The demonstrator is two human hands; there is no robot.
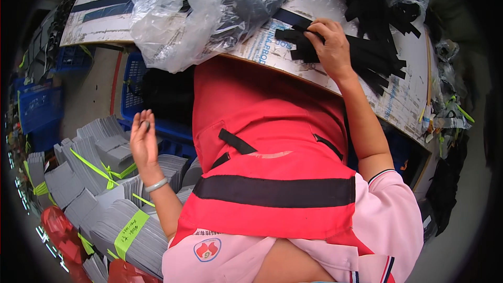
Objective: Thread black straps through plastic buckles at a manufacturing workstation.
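On the worktable, my right hand (pixel 330 44) bends over a pile of black strips (pixel 361 55), its thumb and fingers closed on the strips' left end. The strips look flat, like cut fabric or webbing, and fan out to the right. My left hand (pixel 144 144) is raised to the left of my red apron (pixel 272 120), above stacked grey sheets. Its fingers are stretched upward. A small dark round spot (pixel 145 124) shows at these fingers; what it is I cannot make out. A pale bangle (pixel 156 184) circles that wrist.
A clear plastic bag (pixel 178 21) with dark contents hangs over the worktable's near edge (pixel 251 62). More black strips (pixel 372 0) lie farther back. Grey sheet bundles (pixel 131 230) with yellow-green ties fill the lower left. Blue crates (pixel 133 84) stand under and beside the table.
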